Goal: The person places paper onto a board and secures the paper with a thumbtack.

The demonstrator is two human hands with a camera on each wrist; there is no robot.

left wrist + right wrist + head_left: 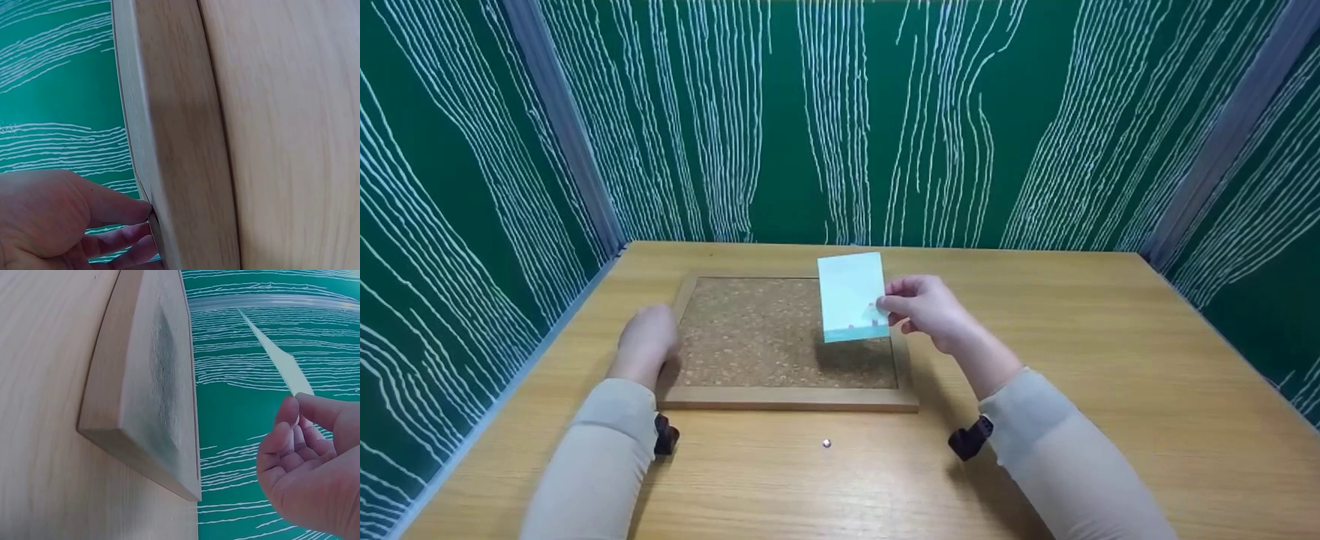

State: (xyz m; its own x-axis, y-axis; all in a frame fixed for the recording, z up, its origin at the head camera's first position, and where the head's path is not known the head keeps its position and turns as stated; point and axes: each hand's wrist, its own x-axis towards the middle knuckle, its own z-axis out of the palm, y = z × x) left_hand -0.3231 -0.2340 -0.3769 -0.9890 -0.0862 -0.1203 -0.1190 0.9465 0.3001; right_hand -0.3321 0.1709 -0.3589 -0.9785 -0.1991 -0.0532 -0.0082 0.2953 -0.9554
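The right hand (924, 309) pinches a pale blue card (851, 297) by its right edge, thumb and fingers closed on the paper. The card is held above the right part of the cork board (769, 334), tilted up off the surface; its shadow falls on the cork below it. A band of darker blue with small printed marks runs along the card's lower edge. In the right wrist view the card (281, 360) shows nearly edge-on, rising from between the fingertips (289, 413), clear of the board (160, 382).

The cork board lies flat on the desk (1110, 390), left of centre, in a light wooden frame. The left hand (646, 341) rests at the frame's left edge. In the left wrist view its fingers (121, 208) are loosely extended, with the tips touching the side of the frame (180, 169); they do not wrap around it.

A small round silver pin (826, 444) lies on the desk just in front of the board's near edge, apart from both hands. Both forearms wear beige sleeves (607, 450), each with a dark wrist-mounted device (971, 437) beneath it. Green panels (840, 112) with white wavy lines enclose the desk on three sides.
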